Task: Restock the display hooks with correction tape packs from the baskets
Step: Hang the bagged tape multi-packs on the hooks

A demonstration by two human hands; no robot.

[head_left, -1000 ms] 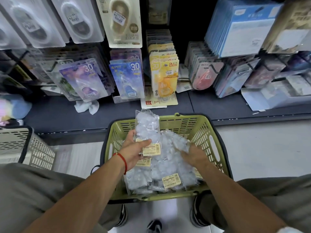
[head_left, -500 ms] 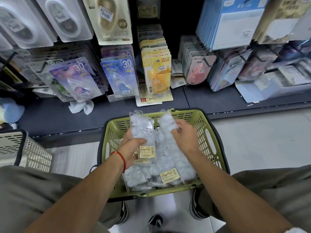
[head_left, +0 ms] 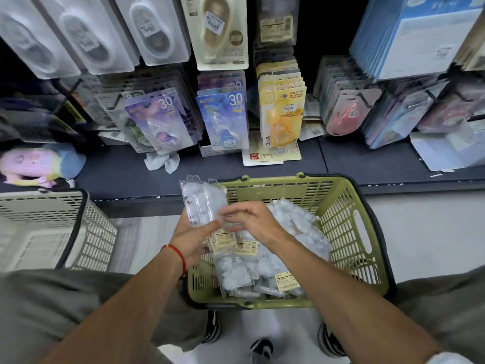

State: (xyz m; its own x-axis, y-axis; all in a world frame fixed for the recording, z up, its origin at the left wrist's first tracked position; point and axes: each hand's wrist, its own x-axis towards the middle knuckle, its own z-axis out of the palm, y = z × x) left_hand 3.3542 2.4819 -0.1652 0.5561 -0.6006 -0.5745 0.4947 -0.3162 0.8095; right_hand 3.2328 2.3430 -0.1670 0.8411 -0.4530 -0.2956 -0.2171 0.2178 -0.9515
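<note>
Since earlier frame: right hand (head_left: 256, 222) shifted left, bringing second pack against stack of clear packs (head_left: 203, 206) over green basket (head_left: 349, 232) near-left corner. Left hand (head_left: 193, 239) grips stack low, thumb across front; right hand pinches stack mid-height. Stack long axis upright, hang-tab end toward display hooks (head_left: 280, 82) beyond basket far edge. Remaining packs (head_left: 278, 248) lie in basket. Left hand likely carries.
</note>
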